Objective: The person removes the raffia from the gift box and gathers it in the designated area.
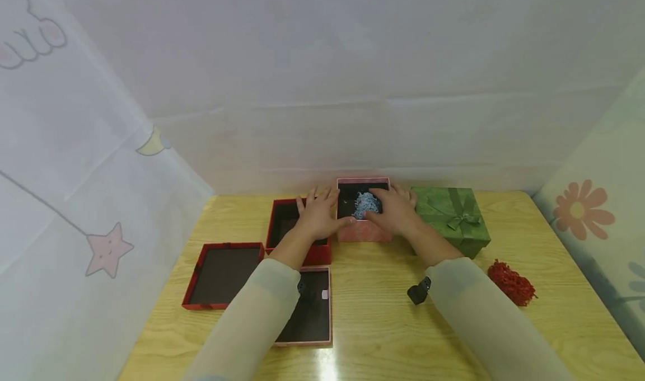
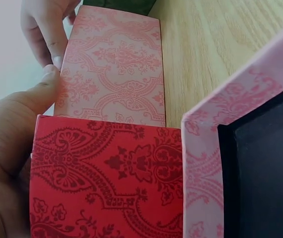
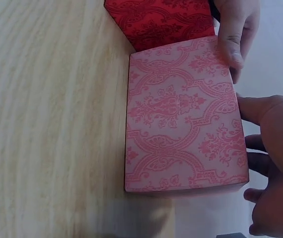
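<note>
A pink patterned box stands upright with its top off, its inside dark. Blue paper shreds lie in it. My left hand spreads its fingers over the red box, while its thumb touches the pink box's front rim, as the left wrist view shows. At the right side of the pink box is my right hand. Its thumb rests at the front rim and its index finger reaches over the shreds. In the right wrist view the fingers of that right hand stand spread, partly hidden behind the box.
A red lid lies inside up at the left, and a pink lid in front of the red box. Right of the pink box stands a green box with a bow. Red paper shreds lie at the right. A cloth wall backs the table.
</note>
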Demonstrator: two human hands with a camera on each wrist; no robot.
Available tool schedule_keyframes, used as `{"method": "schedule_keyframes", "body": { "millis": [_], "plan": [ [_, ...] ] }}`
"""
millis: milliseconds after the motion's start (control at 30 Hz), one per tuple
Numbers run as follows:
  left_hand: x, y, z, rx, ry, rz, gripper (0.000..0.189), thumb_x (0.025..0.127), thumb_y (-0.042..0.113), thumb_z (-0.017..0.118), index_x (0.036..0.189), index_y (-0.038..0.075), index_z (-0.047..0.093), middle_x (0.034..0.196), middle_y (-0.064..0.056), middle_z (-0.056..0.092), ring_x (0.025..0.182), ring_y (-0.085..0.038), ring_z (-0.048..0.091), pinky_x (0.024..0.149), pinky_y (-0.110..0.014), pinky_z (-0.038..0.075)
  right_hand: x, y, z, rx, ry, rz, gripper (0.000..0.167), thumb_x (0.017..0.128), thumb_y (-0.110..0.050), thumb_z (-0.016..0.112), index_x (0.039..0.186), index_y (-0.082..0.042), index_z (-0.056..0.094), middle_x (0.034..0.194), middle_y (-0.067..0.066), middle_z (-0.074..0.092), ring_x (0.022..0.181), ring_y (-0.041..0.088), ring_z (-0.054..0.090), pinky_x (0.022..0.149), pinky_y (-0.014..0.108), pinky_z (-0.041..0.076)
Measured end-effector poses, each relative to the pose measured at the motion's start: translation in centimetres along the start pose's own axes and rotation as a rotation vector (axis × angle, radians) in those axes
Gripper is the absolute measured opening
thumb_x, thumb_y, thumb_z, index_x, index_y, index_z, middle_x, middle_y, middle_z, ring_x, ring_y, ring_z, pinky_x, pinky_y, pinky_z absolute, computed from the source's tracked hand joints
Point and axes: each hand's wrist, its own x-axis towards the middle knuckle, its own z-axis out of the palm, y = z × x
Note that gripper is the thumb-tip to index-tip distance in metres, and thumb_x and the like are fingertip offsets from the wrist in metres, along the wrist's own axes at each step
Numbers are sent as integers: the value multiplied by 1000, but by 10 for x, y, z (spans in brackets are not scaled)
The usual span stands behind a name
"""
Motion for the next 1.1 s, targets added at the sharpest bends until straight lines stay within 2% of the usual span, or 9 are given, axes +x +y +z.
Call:
{"method": "schedule_keyframes", "body": {
  "millis": [167,367,567,800,900,1100],
  "plan": [
    [-1,3,-3,18,-26,-39,98,88,75,65,164,21,35,171,-6,26,159,-39,0,116,-75,-10,7,-3,-2,-39,-48,28,73,94,-52,72,155,-17,51,158,10,49,154,46,18,112,80,0],
    [-3,4,-3,14,-41,-57,98,87,77,64,164,24,36,171,-6,25,159,-39,0,117,-73,-10,13,-7,-3,-64,-108,70,73,92,-52,73,155,-22,52,156,9,51,154,51,13,109,84,-2],
    [-7,7,3,24,-28,-58,97,86,78,64,163,26,36,171,-6,26,159,-39,5,120,-71,-5,17,-8,-5,-99,-179,113,77,88,-52,77,156,-27,50,155,11,53,153,55,13,111,82,-3],
    [-12,13,6,-34,-13,-42,97,86,74,68,163,24,37,170,-5,28,158,-39,10,120,-68,-10,21,-3,-5,-178,-267,139,87,84,-63,77,158,-32,46,152,12,55,152,56,14,111,82,-8],
    [-13,13,7,-35,-12,-39,98,85,75,67,163,24,37,170,-4,29,158,-38,11,120,-68,-9,21,-3,-5,-189,-284,148,84,84,-60,79,157,-34,47,147,10,60,152,55,16,111,81,-8],
    [-14,13,8,-50,-8,-37,98,85,76,67,163,25,36,169,-4,29,158,-35,9,120,-68,-11,20,-3,-4,-186,-262,146,65,90,-40,81,150,-33,58,137,6,68,149,53,26,111,80,-10]
  ]
}}
